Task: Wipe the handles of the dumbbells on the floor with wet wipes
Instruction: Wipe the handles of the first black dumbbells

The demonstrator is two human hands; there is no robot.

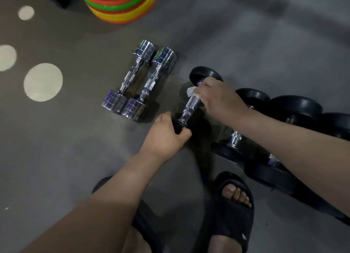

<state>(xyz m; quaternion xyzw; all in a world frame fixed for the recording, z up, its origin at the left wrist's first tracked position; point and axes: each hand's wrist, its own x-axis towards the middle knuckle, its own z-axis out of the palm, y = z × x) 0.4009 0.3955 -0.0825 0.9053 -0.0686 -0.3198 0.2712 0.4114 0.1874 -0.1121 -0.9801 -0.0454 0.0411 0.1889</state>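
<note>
1. Black dumbbell (191, 106): on the grey floor (66, 148), between the chrome pair and the other black weights. Its knurled metal handle is bare in the middle. Whether the near end is lifted cannot be told.
2. Wet wipe (192, 92): white and crumpled, wrapped on the far part of that handle, just below the far head.
3. Right hand (217, 99): grip curled over the wet wipe, pinching it round the handle.
4. Left hand (166, 137): grip closed round the near black head, thumb on one side and fingers on the other.
5. Chrome dumbbells (130, 78), two: side by side with heads touching, left of the black dumbbell and apart from it.
6. Further black dumbbells (295, 105): at right, partly hidden by the right forearm. The count is unclear.
7. Stack of coloured discs (121, 4): at the top edge, banded red, yellow, green and blue.
8. Pale round spots (43, 82): on the floor at left.
9. Black sandals (233, 216): on the person's feet at the bottom, with the toes of one foot showing.
</note>
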